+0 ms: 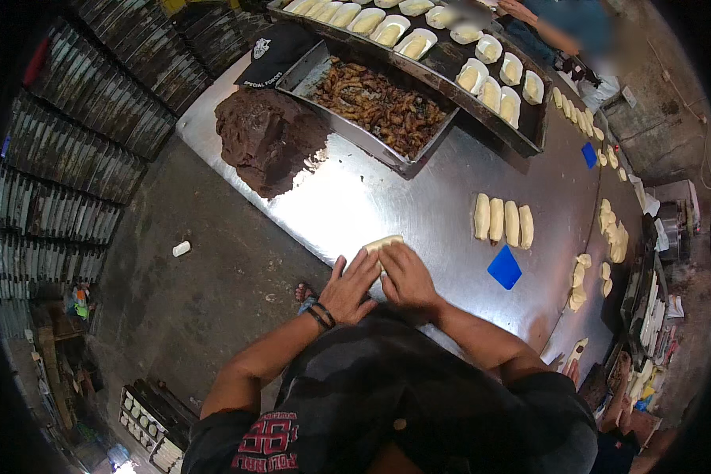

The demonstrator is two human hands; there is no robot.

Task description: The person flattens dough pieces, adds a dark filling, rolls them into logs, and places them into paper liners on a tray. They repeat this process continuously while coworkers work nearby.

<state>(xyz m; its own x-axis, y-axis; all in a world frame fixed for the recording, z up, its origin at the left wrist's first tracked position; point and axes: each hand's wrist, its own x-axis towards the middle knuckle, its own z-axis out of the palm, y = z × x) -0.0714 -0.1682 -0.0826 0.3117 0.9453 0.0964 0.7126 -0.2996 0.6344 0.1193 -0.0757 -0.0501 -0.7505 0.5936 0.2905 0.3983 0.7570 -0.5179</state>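
Note:
A pale dough roll (384,242) lies at the near edge of the metal table, mostly hidden under my hands. My left hand (349,291), with dark bands at its wrist, curls its fingers over the left end. My right hand (407,275) is cupped over the roll from the right, its fingers close together beside the left ones. To the right, several finished dough rolls (504,221) stand side by side. A blue dough scraper (505,268) rests flat just below them.
Brown filling paste (265,142) is heaped at the far left, with a black cap (272,55) behind. Beside it stands a metal tray (355,136) of browned filling. A dark tray (529,142) holds dough in paper cups. Another person's hand (573,371) touches dough at right.

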